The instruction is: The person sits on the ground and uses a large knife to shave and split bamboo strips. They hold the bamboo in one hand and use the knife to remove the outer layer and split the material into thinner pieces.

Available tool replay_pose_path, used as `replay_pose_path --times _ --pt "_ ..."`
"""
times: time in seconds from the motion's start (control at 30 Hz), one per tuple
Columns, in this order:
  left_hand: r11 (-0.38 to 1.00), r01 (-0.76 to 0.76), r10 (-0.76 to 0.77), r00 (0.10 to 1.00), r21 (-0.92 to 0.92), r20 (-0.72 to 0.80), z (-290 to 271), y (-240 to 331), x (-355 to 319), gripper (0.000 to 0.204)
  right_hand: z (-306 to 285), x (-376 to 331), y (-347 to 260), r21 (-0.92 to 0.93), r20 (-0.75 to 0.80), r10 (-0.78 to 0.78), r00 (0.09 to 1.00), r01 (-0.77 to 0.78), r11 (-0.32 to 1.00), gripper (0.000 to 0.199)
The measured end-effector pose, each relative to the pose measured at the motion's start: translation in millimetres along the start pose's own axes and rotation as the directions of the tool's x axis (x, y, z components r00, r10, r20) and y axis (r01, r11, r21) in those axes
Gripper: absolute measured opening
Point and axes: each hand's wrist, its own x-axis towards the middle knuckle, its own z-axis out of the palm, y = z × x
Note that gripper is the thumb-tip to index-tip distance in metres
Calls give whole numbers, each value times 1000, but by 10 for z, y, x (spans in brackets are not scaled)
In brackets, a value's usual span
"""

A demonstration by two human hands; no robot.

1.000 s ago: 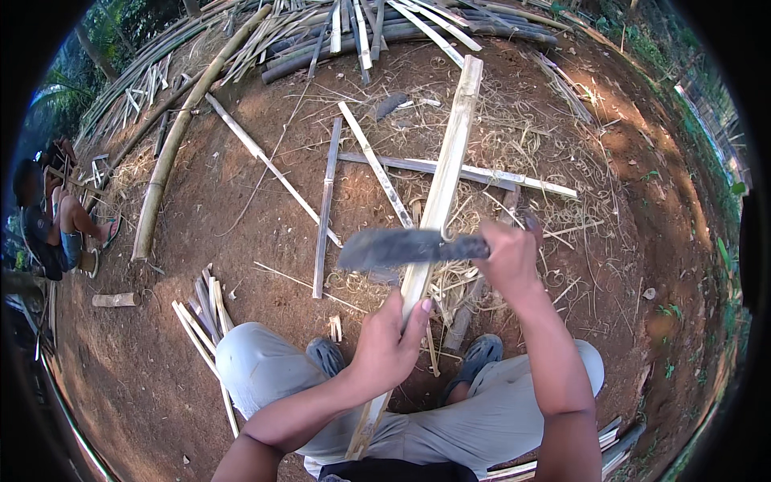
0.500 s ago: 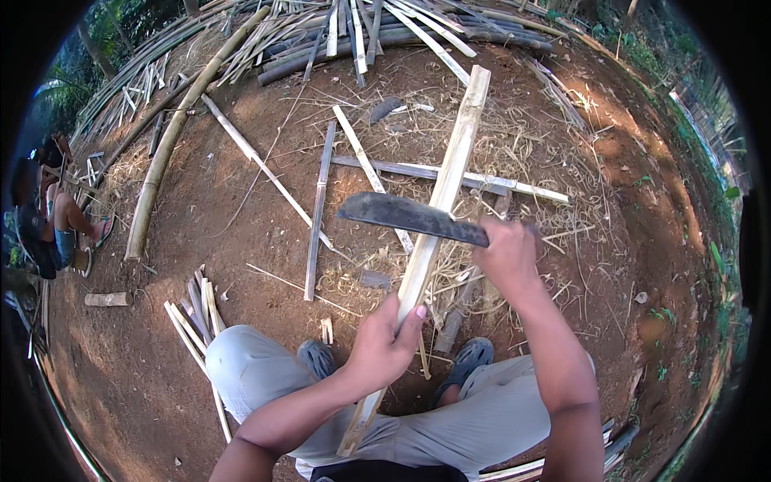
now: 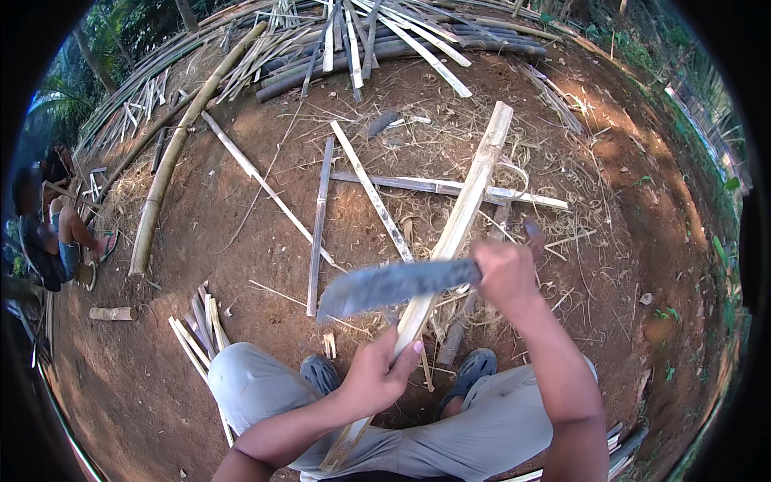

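Observation:
A long pale split bamboo strip (image 3: 470, 201) slants from my lap up and away to the right, its far end raised. My left hand (image 3: 376, 371) is wrapped round its lower part, thumb along the right edge. In my right hand (image 3: 507, 269) is the handle of a machete (image 3: 393, 287) with a broad dark blade, blurred by motion. The blade lies across the strip a little beyond my left hand and points left. Whether its edge touches the bamboo I cannot tell.
Curly shavings and loose bamboo strips (image 3: 320, 233) litter the brown soil ahead. A bamboo pile (image 3: 385, 55) spans the far side, with a long pole (image 3: 165, 173) at left. Cut strips (image 3: 201, 321) lie beside my left knee. Another person (image 3: 60, 225) sits at far left.
The machete has come down along the strip toward my left hand. A curled shaving now shows by the strip's far part. The strip's far end sits lower in view.

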Motion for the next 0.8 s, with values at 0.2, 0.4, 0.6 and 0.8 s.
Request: replay_pose_path --times 0.2,0.4,0.6,0.8 --pt "993 -22 35 993 -113 116 -75 47 -38 25 -44 183 843 243 -87 580 810 -547 801 28" --pt "921 149 -42 956 -359 291 -100 183 39 24 43 -10 509 590 1 411 911 -333 736 36" --pt "955 122 -16 932 -270 363 -35 231 31 27 -360 16 50 893 346 490 800 -441 89 21" --pt "977 107 -30 926 -185 376 -9 146 53 30 -465 -53 45 937 349 358 866 -320 -140 18"
